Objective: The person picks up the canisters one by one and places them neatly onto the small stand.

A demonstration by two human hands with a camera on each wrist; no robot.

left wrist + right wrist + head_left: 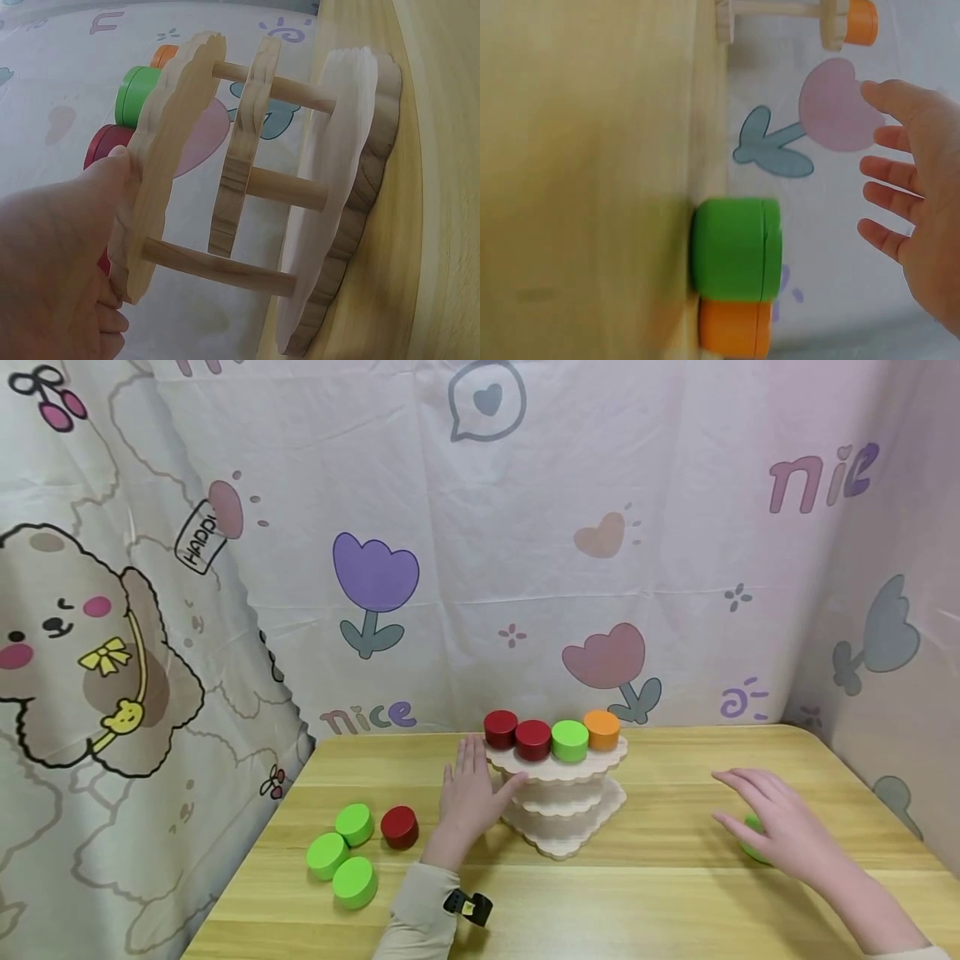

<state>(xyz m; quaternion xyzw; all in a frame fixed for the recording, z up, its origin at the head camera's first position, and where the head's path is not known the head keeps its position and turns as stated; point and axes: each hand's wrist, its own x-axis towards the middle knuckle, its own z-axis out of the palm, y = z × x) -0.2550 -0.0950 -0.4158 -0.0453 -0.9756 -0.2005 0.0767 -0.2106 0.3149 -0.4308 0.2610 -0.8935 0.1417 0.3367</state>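
Note:
My left hand (468, 802) lies along the left end of a wooden three-tier stand (562, 843), fingers straight and the thumb touching the scalloped top tier's edge. In the left wrist view, the thumb meets the top board (180, 112), and dowels join the tiers. A row of discs stands on top: two dark red discs (533, 741), a green disc (570, 741) and an orange disc (602, 730). To the right, my right hand (783, 827) hovers with spread fingers above a green disc (735, 250), apart from it. An orange disc (735, 328) shows beside that one in the right wrist view.
Left of my left arm, several green discs (355, 882) lie grouped on the wooden table (600, 910), with a dark red disc (400, 827) beside them. A printed curtain (480, 568) hangs behind the table's back edge. My left wrist wears a black strap device (468, 907).

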